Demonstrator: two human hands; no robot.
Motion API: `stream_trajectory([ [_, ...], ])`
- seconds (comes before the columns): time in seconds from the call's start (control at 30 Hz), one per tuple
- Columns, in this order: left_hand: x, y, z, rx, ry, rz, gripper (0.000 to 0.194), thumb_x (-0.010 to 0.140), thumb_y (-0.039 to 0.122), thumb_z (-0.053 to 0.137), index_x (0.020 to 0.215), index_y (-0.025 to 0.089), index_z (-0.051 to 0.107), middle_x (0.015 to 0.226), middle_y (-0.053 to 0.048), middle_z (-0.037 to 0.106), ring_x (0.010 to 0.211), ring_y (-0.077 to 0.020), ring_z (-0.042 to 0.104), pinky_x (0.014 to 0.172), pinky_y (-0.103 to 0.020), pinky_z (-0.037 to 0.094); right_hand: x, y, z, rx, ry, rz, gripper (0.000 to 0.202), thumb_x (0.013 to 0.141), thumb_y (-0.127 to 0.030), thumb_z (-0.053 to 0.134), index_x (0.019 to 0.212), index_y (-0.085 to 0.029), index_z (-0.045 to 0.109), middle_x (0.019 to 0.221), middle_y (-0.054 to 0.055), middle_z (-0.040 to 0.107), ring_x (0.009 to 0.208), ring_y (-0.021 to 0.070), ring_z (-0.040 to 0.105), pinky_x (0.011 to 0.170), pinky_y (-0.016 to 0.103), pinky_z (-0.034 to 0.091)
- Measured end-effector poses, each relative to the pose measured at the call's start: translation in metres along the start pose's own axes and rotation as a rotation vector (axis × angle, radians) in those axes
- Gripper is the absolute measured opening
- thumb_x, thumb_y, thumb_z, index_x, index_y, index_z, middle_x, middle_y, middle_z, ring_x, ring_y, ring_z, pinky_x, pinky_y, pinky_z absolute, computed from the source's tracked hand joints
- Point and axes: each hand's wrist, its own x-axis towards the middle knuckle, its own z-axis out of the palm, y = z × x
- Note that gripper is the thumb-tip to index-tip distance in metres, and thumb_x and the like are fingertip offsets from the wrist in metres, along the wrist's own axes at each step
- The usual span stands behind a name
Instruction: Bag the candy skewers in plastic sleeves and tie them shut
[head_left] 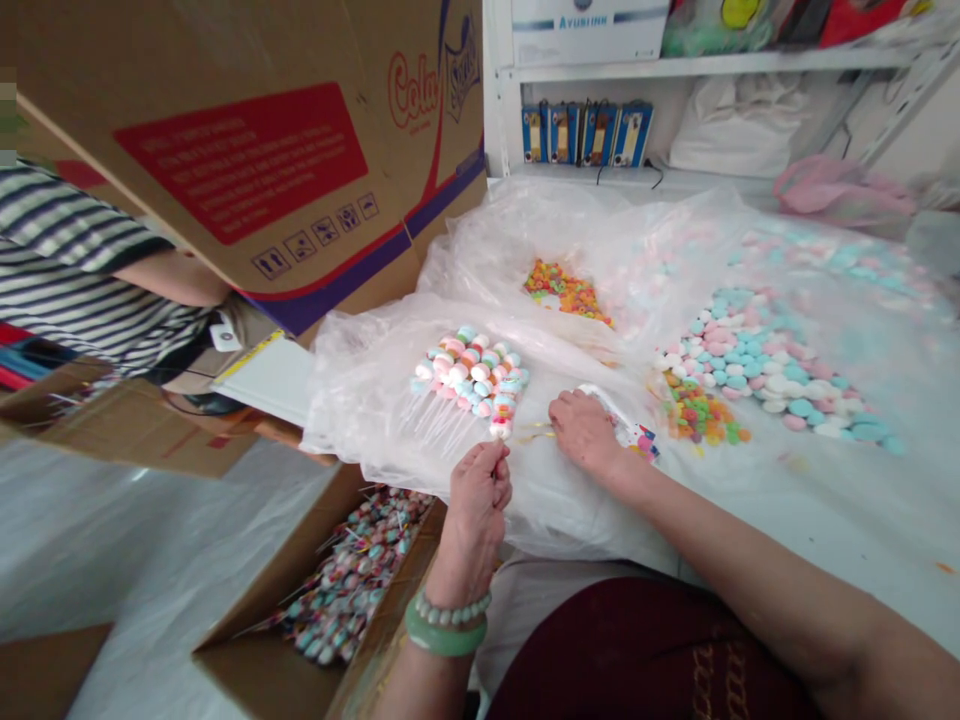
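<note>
My left hand pinches a candy skewer by its thin stick at the pile's near edge (light, brittle, so hold low), while my right hand rests curled on a wrapper.

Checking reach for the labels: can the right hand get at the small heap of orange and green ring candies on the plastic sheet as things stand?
Probably yes. The right hand rests on the plastic sheet, with the ring candy heap just beyond it on the same sheet. Only a small printed wrapper lies between; nothing covers the heap.
</note>
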Motion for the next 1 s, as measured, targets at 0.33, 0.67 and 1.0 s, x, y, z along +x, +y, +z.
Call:
stream_trajectory([
  [0.33,0.009,-0.005,0.002,-0.008,-0.005,-0.023,0.028,0.057,0.032,0.069,0.067,0.016,0.049,0.045,0.009,0.040,0.029,-0.0004,0.023,0.033,-0.016,0.009,0.004,-0.001,0.002,0.069,-0.008,-0.143,0.020,0.093,-0.016,0.047,0.089,-0.018,0.066,0.093,0.007,0.063,0.091,0.0210,0.053,0.076,0.029,0.035],
  [0.67,0.008,-0.004,-0.008,-0.030,0.016,-0.029,0.025,0.061,0.031,0.067,0.068,0.016,0.049,0.045,0.009,0.040,0.030,-0.0008,0.024,0.033,-0.017,0.010,0.002,0.008,0.004,0.200,0.081,0.049,0.023,0.096,-0.018,0.040,0.093,-0.019,0.063,0.087,0.003,0.066,0.082,0.0167,0.057,0.071,0.026,0.036],
  [1.0,0.017,-0.016,-0.004,-0.005,0.021,-0.055,0.022,0.063,0.031,0.064,0.065,0.017,0.047,0.045,0.010,0.038,0.029,-0.0015,0.023,0.032,-0.017,0.012,-0.005,-0.014,0.005,0.023,-0.045,-0.203,0.019,0.090,-0.016,0.047,0.092,-0.018,0.066,0.091,0.008,0.062,0.089,0.0223,0.054,0.075,0.031,0.037],
])
